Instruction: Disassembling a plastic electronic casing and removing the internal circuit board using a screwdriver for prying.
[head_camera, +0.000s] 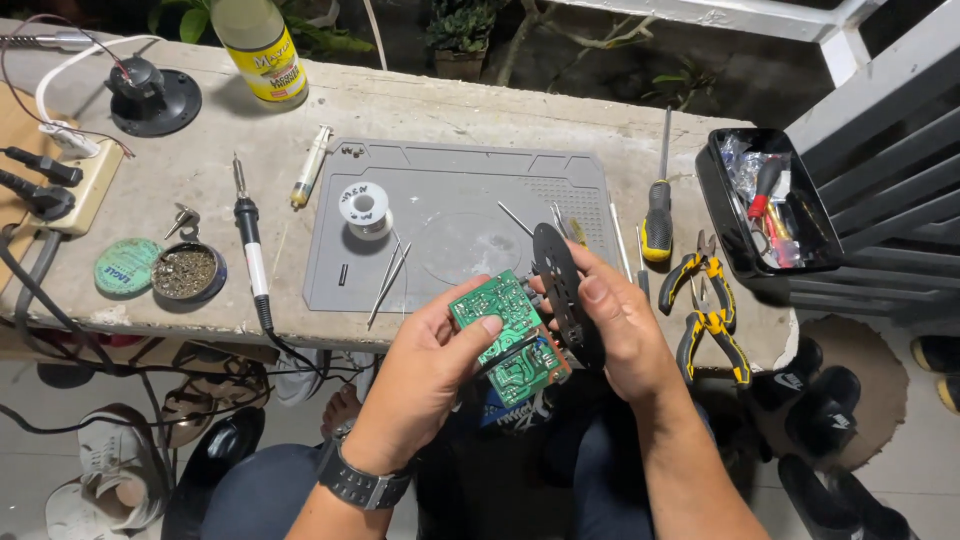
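Note:
My left hand (425, 370) grips a green circuit board (508, 335) by its left edge, thumb pressed on its face. My right hand (615, 320) holds a black perforated round plate (560, 285) that stands on edge against the board's right side. Both hands hover just in front of the near edge of a concrete ledge (420, 110). On my left wrist sits a dark watch (360, 482). A grey silicone work mat (455, 225) lies on the ledge right behind my hands.
On the mat are a solder spool (365, 208) and tweezers (388, 278). A soldering iron (250, 240) and a tin of brass wool (186, 272) lie left. A screwdriver (657, 215), yellow-handled pliers (705, 300) and a black parts tray (768, 200) are right. Shoes sit on the floor.

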